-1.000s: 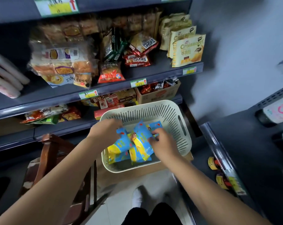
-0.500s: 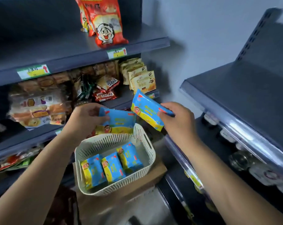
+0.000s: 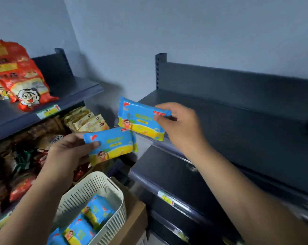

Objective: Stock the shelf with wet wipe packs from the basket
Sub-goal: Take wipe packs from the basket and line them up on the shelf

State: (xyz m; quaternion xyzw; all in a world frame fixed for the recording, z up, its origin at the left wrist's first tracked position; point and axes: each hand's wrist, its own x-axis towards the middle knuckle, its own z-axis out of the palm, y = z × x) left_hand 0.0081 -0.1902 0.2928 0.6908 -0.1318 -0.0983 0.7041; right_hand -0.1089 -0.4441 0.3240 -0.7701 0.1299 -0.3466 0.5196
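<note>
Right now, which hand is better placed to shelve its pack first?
Right. The right hand holds the upper pack at the dark shelf; the left hand holds the lower pack farther left, lower.

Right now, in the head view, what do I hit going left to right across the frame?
red snack bag → left hand → left-hand wipe pack → right-hand wipe pack → right hand → dark shelf. The basket is left out because it sits under the left hand and pack.

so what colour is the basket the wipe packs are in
Cream white, with slotted sides; the basket shows in the head view.
</note>
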